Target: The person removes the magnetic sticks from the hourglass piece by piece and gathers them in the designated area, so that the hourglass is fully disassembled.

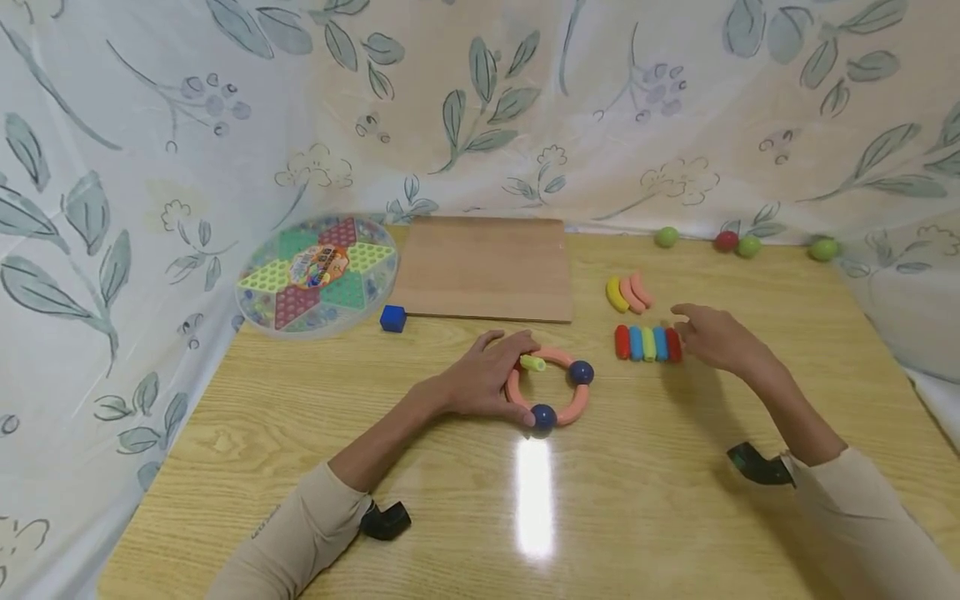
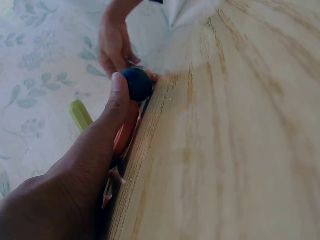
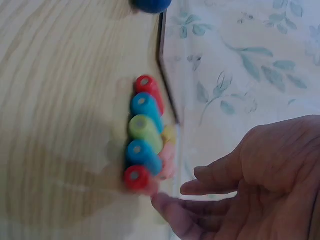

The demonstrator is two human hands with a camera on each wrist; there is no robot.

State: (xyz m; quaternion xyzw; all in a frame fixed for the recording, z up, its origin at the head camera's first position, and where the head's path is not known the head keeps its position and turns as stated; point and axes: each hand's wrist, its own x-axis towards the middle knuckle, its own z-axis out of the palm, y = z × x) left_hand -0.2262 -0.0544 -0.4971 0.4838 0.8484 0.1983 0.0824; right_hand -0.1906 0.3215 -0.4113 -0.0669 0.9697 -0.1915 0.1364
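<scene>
My left hand (image 1: 487, 375) grips the left side of a ring of curved coral pieces (image 1: 576, 407) and dark blue balls. In the left wrist view the thumb lies against one blue ball (image 2: 137, 84). A light green rod (image 1: 533, 363) juts up by the fingers of that hand; its lower end is hidden. My right hand (image 1: 716, 335) is at the right end of a row of short red, blue and green rods (image 1: 649, 343). Its fingers are loosely bent around nothing, a fingertip close to the end red rod (image 3: 136, 177); whether they touch, I cannot tell.
Behind the rod row lie a yellow curved piece (image 1: 617, 295) and two coral ones. A brown board (image 1: 486, 268), a round star-patterned game board (image 1: 318, 275) and a blue cube (image 1: 393, 318) are farther back. Green and red balls (image 1: 726, 242) line the back edge.
</scene>
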